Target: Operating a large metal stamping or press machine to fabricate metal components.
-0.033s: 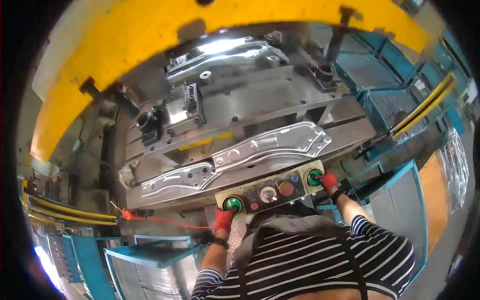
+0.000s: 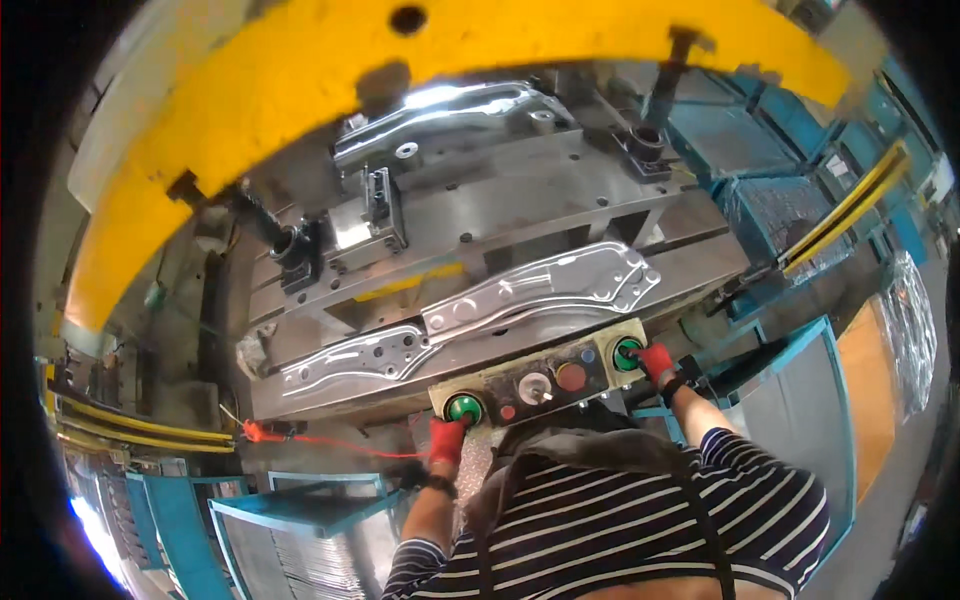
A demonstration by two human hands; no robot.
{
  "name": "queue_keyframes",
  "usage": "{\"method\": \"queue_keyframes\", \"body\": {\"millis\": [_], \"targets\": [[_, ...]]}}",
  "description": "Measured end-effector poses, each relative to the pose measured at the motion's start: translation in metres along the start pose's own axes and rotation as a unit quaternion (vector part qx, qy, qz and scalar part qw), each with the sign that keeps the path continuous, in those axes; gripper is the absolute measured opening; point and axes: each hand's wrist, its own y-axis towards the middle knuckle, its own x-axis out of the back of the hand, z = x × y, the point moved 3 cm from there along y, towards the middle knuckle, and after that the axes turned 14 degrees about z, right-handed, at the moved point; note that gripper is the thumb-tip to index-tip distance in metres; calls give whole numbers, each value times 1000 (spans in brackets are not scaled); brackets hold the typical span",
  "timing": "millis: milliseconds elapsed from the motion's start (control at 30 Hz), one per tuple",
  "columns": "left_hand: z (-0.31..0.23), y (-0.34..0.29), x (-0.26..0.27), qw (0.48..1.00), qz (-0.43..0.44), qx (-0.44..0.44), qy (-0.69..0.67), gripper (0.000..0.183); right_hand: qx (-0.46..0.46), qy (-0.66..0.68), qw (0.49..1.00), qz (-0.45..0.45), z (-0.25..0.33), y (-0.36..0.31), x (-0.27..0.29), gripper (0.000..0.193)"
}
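My left hand (image 2: 447, 440), in a red glove, rests against the green push button (image 2: 463, 408) at the left end of the control box (image 2: 500, 395). Its fingers look curled in, with one digit on the button. At the box's other end my right hand (image 2: 655, 361), also red-gloved and curled, has a digit on a second green button (image 2: 627, 354). Neither hand holds a loose thing. Just beyond the box lie two stamped metal parts, a long one (image 2: 530, 290) and a shorter one (image 2: 360, 358) at its left. Shiny formed metal (image 2: 470, 105) sits on the die (image 2: 510, 175) farther back.
A large yellow press ram (image 2: 480, 35) hangs over the die, with posts above guide bushings (image 2: 295, 245). Yellow guard bars (image 2: 845, 210) stand at both sides. Blue-framed racks (image 2: 320, 510) flank me, and an orange cord (image 2: 340, 443) runs at left.
The yellow ram has come down slightly, and its left post now meets the bushing. Both hands stay on the green buttons. The metal parts keep their places.
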Motion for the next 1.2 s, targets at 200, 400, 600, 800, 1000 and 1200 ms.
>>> {"method": "queue_keyframes", "body": {"millis": [200,400,600,800,1000,1200], "targets": [[-16,-16,3,997,13,-40,-70,48,74,-156,984,-41,-5,12,-3,55],[-24,-23,12,998,16,-44,48,45,5,-68,997,40,35,-20,3,56],[-20,-20,21,994,104,-21,-19,65,84,-321,943,34,153,-83,64,60],[-16,-27,34,948,-199,-85,234,92,461,-347,817,-14,327,-98,35,77],[-138,-67,7,926,-170,-223,252,93,458,-554,695,-19,353,-24,-59,79],[-196,-85,-54,851,-39,-448,271,76,526,-494,691,-39,372,-81,-15,73]]}}
